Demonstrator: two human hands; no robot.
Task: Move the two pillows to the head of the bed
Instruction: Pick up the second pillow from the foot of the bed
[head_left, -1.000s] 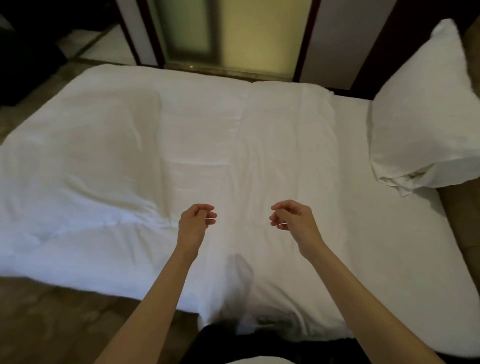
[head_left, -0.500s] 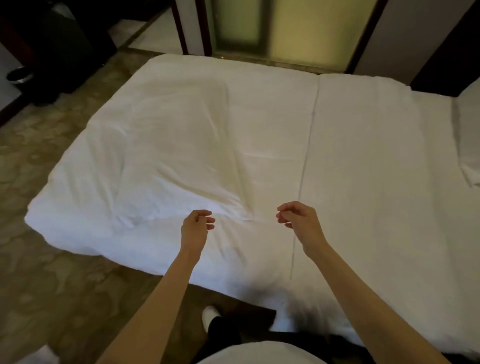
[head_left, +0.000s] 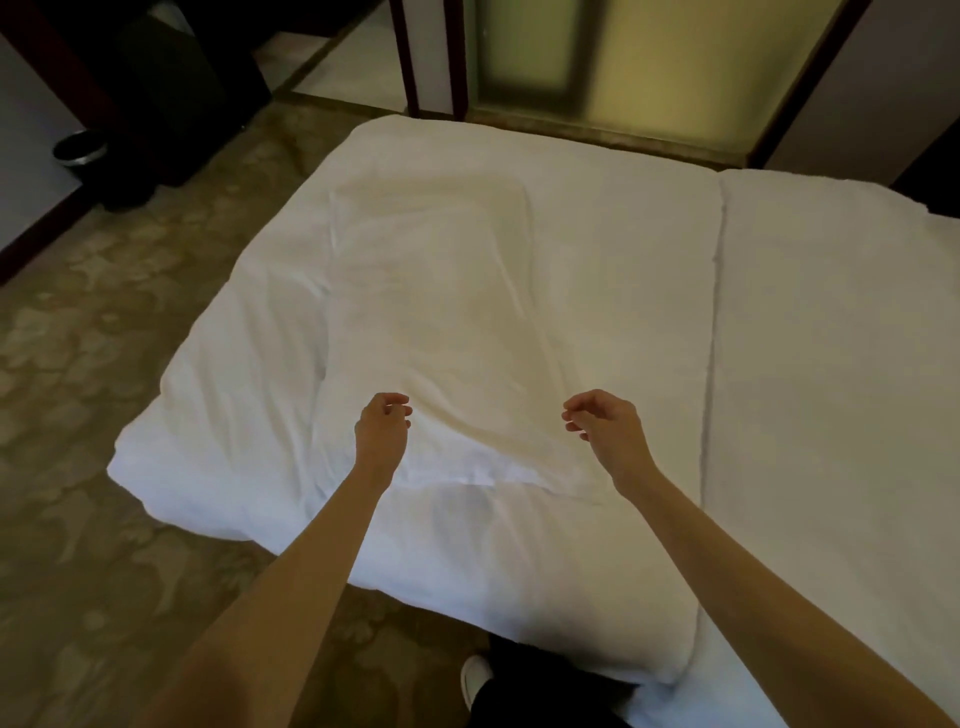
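One flat white pillow (head_left: 441, 312) lies on the white bed (head_left: 831, 364), on its left part, with its near short edge toward me. My left hand (head_left: 382, 428) hovers over the pillow's near left corner, fingers loosely curled and holding nothing. Above the near right corner, my right hand (head_left: 605, 431) hangs the same way, also with nothing in it. Neither hand clearly touches the cloth. The second pillow is out of view.
Patterned floor (head_left: 104, 364) runs along the left and near sides of the bed. A dark cabinet (head_left: 171, 88) and a round metal bin (head_left: 80, 148) stand at the far left. A frosted glass door (head_left: 649, 57) is beyond the bed. My white shoe (head_left: 475, 675) is by the bed's edge.
The view has swung left: the plump pillow at the right edge has left the frame and the flat pillow now lies under my hands. Both hands keep the same loose pose.
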